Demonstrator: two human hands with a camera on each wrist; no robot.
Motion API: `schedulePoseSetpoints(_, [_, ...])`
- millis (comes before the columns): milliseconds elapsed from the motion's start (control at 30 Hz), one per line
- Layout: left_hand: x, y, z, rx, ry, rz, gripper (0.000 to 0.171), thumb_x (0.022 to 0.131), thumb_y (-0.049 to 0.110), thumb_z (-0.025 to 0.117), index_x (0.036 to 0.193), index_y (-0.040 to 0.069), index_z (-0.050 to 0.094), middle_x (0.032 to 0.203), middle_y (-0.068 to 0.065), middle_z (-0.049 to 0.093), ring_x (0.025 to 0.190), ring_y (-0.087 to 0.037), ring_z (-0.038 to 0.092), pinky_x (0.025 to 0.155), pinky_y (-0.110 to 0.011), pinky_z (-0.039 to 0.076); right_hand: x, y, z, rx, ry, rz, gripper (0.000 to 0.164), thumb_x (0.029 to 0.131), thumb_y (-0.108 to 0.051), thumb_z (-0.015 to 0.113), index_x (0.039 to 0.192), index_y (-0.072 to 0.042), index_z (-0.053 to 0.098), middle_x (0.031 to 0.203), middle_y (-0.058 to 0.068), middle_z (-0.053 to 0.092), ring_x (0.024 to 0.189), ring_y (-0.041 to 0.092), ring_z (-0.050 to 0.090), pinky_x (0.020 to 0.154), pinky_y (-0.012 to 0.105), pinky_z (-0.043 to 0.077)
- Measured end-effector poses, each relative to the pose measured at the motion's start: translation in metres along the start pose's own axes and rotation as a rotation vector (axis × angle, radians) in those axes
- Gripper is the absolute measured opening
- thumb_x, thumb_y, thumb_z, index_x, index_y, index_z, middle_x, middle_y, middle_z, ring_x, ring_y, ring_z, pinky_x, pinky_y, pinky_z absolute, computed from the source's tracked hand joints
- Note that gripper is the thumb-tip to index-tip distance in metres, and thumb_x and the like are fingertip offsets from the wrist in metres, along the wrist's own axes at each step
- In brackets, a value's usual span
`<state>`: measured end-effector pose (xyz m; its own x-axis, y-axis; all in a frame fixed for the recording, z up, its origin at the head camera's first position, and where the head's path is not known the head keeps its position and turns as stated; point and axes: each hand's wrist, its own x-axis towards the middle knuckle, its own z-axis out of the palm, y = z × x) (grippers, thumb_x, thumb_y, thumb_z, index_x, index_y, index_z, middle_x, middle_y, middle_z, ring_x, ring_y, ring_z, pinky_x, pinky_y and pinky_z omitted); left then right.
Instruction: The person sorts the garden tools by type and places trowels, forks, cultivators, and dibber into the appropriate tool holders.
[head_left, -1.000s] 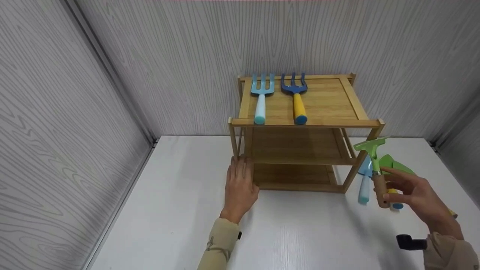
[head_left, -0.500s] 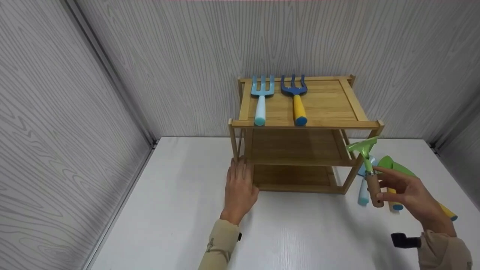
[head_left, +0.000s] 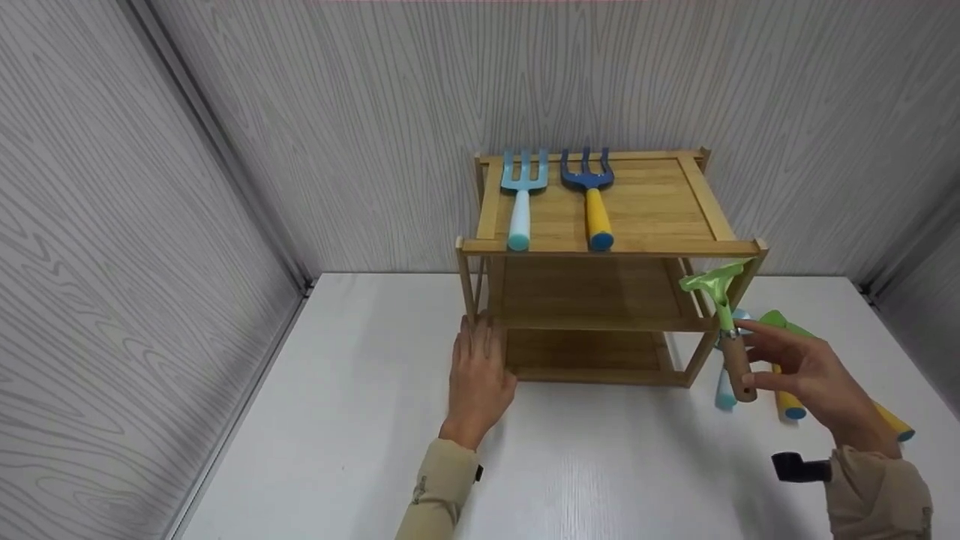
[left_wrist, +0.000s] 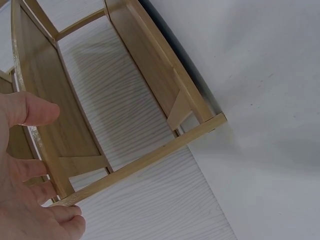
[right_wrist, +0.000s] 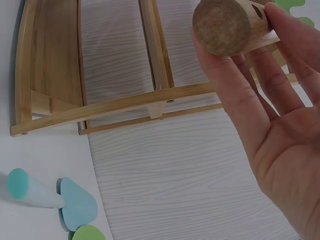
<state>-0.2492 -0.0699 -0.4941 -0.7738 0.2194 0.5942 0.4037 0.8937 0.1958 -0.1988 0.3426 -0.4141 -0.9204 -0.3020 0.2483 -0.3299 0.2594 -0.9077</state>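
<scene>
Right hand has the green-headed tool by its wooden handle, pinched between thumb and fingers, green head sticking up beyond the fingertips. Compared with a second ago, hand and tool have slid left and a touch up. Back then the head was mostly to the right of the rack's right front post; now, from the head cam, it overlaps that post and pokes out to its left. Can't tell if it's touching the wood, tbh.

Left hand hasn't budged. Fingers look pretty straight, lying close together against the left front post, thumb out to the side. I can't tell how hard it's pressing.

The light-blue fork and the yellow-handled fork haven't moved either, both on the top shelf, up and beyond the left fingertips.

Near the right fingers, down on the table: a light-blue trowel partly covered by the held tool and fingers, a yellow handle with a blue end just under the hand, and another yellow handle by the wrist, showing more than a second ago.
</scene>
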Motion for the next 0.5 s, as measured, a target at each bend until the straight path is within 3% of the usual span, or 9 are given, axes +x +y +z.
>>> schedulePoseSetpoints(267, [0.0002,0.0006,0.0001,0.013,0.001,0.011,0.07,0.082,0.005,0.075,0.144,-0.006,0.046,0.151,-0.025,0.04,0.142,-0.049,0.032,0.114,-0.055,0.032,0.0,-0.0033,-0.0003,0.005,-0.004,-0.009,0.068,0.086,0.018,0.066,0.149,-0.002,0.049,0.122,-0.005,0.067,0.103,0.011,0.067,0.079,0.025,0.057])
schedulePoseSetpoints(500, [-0.0002,-0.0003,-0.0009,0.043,-0.001,0.022,0.068,0.084,0.006,0.07,0.146,-0.005,0.043,0.149,-0.025,0.041,0.142,-0.049,0.032,0.114,-0.054,0.033,0.004,-0.0092,-0.0002,-0.013,-0.01,-0.033,0.068,0.087,0.018,0.066,0.15,0.002,0.045,0.118,0.001,0.068,0.102,0.013,0.068,0.082,0.025,0.056])
